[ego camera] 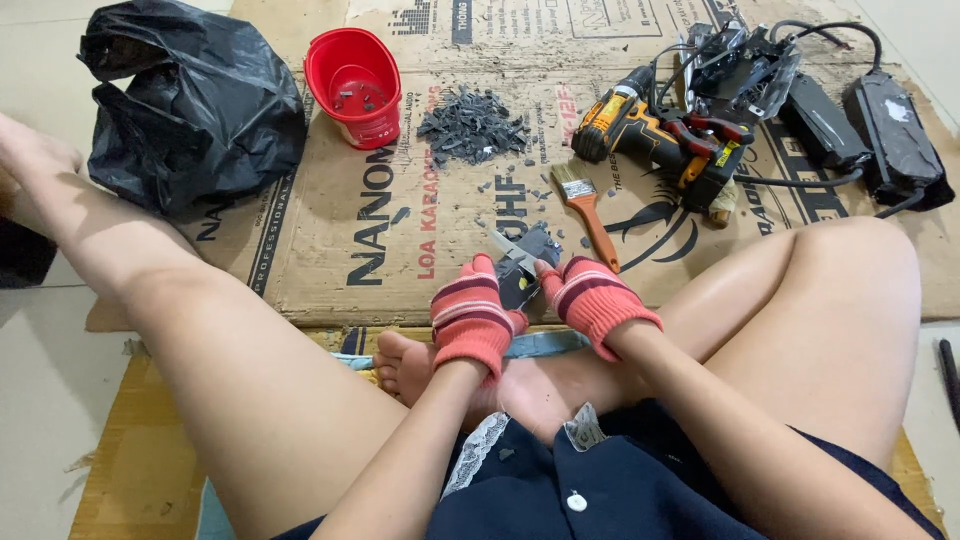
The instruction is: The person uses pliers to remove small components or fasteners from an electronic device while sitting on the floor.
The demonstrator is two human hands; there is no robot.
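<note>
I had both hands in red striped knit gloves: my left hand (pixel 470 318) and right hand (pixel 592 297) each clenched its fingers on the small dark metal-and-plastic part (pixel 524 262), held just above the flattened brown cardboard sheet (pixel 330 230), near the orange-handled paintbrush (pixel 587 212).

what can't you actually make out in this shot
Head view only:
- Dark part between the gloved left hand and right hand: mostly covered by the gloves, kind unclear.
- Red tub: small bits inside too small to tell.
- Black bag: contents hidden.
- Grey scrap pile: pieces too small to identify.
- Dark rod: cut off at right edge.
</note>
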